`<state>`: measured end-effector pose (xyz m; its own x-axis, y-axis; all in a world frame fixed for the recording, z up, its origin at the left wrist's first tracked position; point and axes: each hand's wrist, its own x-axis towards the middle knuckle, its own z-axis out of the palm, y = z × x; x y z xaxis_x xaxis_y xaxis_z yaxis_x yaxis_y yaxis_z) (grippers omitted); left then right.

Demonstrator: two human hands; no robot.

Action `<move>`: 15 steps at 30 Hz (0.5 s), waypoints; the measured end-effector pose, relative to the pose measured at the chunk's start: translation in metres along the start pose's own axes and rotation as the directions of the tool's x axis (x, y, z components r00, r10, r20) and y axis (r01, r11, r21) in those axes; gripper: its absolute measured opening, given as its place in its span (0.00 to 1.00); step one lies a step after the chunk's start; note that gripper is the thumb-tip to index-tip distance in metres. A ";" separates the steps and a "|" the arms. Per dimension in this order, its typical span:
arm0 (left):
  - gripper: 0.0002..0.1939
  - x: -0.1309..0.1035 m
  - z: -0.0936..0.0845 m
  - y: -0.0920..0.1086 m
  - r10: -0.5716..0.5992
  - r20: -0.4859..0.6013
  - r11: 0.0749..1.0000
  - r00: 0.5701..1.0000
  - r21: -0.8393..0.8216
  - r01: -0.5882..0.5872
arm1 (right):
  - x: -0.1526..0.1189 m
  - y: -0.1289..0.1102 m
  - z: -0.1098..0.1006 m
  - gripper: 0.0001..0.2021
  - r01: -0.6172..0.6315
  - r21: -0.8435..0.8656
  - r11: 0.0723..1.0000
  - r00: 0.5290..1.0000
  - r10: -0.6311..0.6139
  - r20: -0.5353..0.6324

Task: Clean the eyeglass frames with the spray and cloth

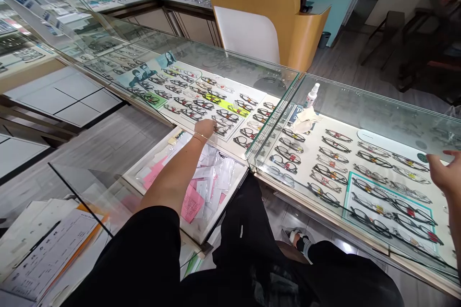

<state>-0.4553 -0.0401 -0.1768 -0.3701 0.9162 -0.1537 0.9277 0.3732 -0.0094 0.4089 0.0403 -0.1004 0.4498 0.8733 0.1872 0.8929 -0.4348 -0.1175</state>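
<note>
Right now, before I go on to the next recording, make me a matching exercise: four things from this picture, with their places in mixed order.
Things:
1. left hand
2. right hand
3. spray bottle
4. pink slip

Places:
A. inside the open drawer
B. near the picture's centre, at a pair of eyeglasses
C. upright, next to a crumpled pale cloth
D. at the picture's right edge, partly cut off

Pairs: 1-B, 2-D, 3-C, 4-A
</note>
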 end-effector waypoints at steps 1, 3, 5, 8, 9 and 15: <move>0.18 0.000 0.000 -0.001 0.001 0.002 1.000 1.000 0.004 -0.001 | -0.001 -0.002 -0.001 0.41 0.002 0.004 1.000 1.000 -0.002 0.004; 0.18 0.000 0.000 -0.001 0.002 0.002 1.000 1.000 0.011 -0.002 | -0.004 -0.005 -0.005 0.41 0.004 0.012 1.000 1.000 -0.004 0.007; 0.18 -0.001 0.001 -0.002 0.005 0.008 1.000 1.000 0.019 -0.005 | -0.006 -0.008 -0.008 0.42 -0.009 0.015 1.000 1.000 0.009 0.022; 0.18 -0.005 -0.001 -0.002 0.007 0.033 0.999 0.999 0.033 -0.008 | -0.006 -0.012 -0.012 0.44 -0.039 0.025 0.999 0.998 0.038 0.050; 0.18 -0.008 -0.003 -0.003 0.006 0.041 0.999 0.999 0.039 -0.008 | -0.006 -0.012 -0.012 0.44 -0.044 0.030 0.999 0.998 0.042 0.055; 0.19 -0.041 -0.019 -0.016 0.035 0.090 0.999 0.995 0.028 -0.038 | 0.003 -0.005 -0.002 0.42 -0.036 0.058 0.998 0.999 0.034 0.035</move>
<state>-0.4558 -0.0806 -0.1519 -0.3315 0.9120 -0.2418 0.9420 0.3342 -0.0308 0.4055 0.0444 -0.0974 0.4787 0.8653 0.1486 0.8734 -0.4522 -0.1806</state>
